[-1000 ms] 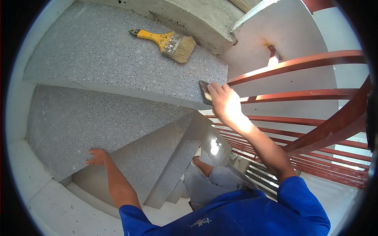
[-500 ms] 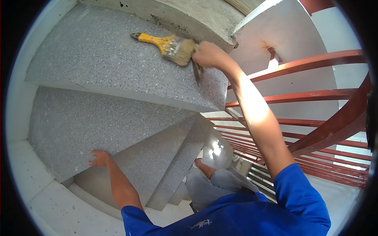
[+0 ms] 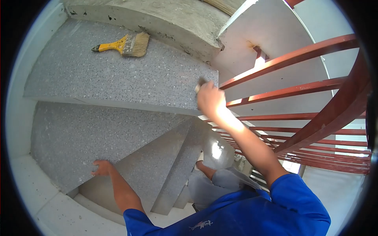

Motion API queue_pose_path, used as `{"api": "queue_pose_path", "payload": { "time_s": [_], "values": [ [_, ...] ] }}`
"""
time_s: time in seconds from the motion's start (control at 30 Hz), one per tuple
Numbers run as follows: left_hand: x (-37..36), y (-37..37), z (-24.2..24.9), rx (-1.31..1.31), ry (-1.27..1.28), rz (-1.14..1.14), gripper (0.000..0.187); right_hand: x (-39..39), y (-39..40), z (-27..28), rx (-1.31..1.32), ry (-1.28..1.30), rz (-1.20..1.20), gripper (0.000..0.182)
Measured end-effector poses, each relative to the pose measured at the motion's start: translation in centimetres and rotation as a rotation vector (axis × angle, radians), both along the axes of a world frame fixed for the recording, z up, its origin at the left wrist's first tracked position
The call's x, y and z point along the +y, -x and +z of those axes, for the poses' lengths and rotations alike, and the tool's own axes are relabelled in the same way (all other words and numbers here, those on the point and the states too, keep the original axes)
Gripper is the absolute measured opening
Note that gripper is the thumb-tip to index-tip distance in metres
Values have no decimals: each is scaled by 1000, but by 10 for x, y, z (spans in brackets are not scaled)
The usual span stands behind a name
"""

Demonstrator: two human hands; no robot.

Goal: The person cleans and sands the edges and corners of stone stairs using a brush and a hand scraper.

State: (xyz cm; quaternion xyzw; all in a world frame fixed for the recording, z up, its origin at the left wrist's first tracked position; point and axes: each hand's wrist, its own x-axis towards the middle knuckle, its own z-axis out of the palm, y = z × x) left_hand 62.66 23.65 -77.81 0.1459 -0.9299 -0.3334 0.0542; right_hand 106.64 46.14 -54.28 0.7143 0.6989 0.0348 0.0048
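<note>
My right hand (image 3: 211, 100) is closed around a small scraper (image 3: 200, 83), close to the right front corner of the upper speckled stair tread (image 3: 118, 74). Motion blurs the tool, and my fingers hide most of it. A wide paintbrush (image 3: 125, 45) with a yellow handle and tan bristles lies flat at the back of that tread, apart from both hands. On the tread below (image 3: 90, 133), my left hand (image 3: 103, 167) rests near the front edge, fingers spread and holding nothing.
Red metal railings (image 3: 291, 61) curve along the right side, close to my right forearm. A rough concrete riser (image 3: 157, 23) bounds the upper tread at the back. White wall skirting (image 3: 17, 122) runs down the left. Narrow winding steps (image 3: 173, 169) descend toward my legs.
The paintbrush has shifted left along the upper tread, away from my right hand. That hand has come down toward the tread's front corner with the scraper. My left hand has stayed in place.
</note>
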Motion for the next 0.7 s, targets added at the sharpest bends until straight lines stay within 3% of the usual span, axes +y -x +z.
{"api": "queue_pose_path", "payload": {
  "time_s": [0.17,0.27,0.4,0.43,0.53,0.63,0.7],
  "values": [
    [9,-3,4,-15,-56,8,77,14,2,23,-68,-3,50,21],
    [-1,-5,9,-27,-48,-2,77,30,-13,37,-110,176,69,24],
    [4,-6,11,-13,-39,17,76,9,-5,37,-144,85,224,25],
    [4,-7,13,-22,-38,23,76,21,-10,34,-133,110,169,22],
    [8,-6,15,-6,-23,15,74,3,9,35,-128,76,328,17],
    [1,-2,3,66,23,13,73,-63,53,32,-180,-20,548,15],
    [3,-2,1,75,22,11,71,-68,67,29,-72,-68,678,15]
  ]
}}
